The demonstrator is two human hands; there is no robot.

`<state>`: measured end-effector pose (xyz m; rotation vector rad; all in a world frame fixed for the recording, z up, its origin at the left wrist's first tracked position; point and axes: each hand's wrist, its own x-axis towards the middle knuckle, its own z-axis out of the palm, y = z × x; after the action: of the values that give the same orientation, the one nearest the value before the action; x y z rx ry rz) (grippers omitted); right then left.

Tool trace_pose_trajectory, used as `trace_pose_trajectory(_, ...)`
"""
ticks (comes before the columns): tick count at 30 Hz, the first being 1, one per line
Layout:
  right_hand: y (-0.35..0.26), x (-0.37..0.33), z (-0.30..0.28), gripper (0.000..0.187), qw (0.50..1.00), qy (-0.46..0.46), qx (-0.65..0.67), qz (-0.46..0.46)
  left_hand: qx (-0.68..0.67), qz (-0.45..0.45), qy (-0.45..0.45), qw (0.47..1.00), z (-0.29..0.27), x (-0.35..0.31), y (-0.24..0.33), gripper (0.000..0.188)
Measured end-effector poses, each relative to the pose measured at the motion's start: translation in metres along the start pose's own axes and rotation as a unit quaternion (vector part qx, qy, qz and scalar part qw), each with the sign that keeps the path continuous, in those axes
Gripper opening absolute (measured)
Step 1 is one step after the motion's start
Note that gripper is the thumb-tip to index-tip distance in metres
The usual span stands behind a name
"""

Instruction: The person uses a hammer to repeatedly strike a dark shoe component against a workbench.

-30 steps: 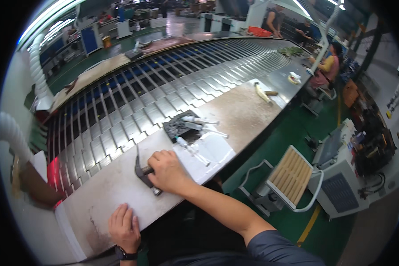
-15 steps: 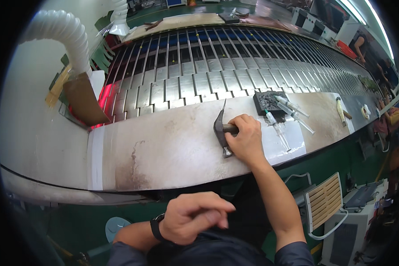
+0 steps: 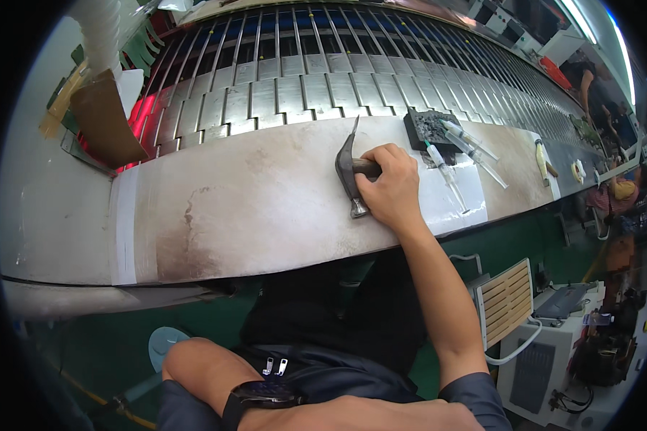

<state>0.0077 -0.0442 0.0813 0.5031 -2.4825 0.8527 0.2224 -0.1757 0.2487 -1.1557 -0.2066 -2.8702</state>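
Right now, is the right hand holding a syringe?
No, the right hand grips the hammer by its handle, and the syringes lie apart to its right.

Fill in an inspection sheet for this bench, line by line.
Surface: pale worktop, brown-stained toward its left end.
Job's things: dark hammer, its head on the worktop.
Clutter: three syringes at a dark block; white sheet partly under them.
Hands: right hand gripping the hammer's handle; left hand blurred and cut off by the lower edge, its pose unclear.
Cables: black cable by the pale cabinet, lower right.
Surroundings: metal slats behind the worktop; slatted chair on the green floor.
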Motion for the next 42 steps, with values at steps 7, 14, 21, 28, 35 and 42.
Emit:
trace_pose_trajectory(7,0.002,0.000,0.001,0.021,1.000,0.024,-0.007,-0.006,-0.037,0.009,0.316,0.948,0.074,-0.015,-0.004,0.045)
trace_pose_trajectory(14,0.000,0.001,-0.001,0.023,1.000,-0.006,0.000,0.012,0.011,-0.022,0.354,0.935,0.064,-0.020,0.006,0.036)
trace_pose_trajectory(21,0.000,-0.002,-0.001,0.022,1.000,-0.002,-0.005,0.011,0.056,-0.023,0.222,0.973,0.032,0.015,0.009,0.029)
trace_pose_trajectory(28,0.000,0.000,-0.001,0.023,1.000,-0.005,-0.001,0.013,0.009,-0.036,0.249,0.968,0.023,0.000,-0.004,0.037)
trace_pose_trajectory(35,-0.001,0.000,0.000,0.024,1.000,-0.006,-0.001,0.015,0.033,0.193,0.028,0.980,-0.009,0.008,-0.033,0.045)
trace_pose_trajectory(42,-0.001,0.000,0.001,0.024,1.000,-0.006,-0.007,0.012,0.039,0.143,0.053,0.987,-0.002,0.006,-0.024,0.046)
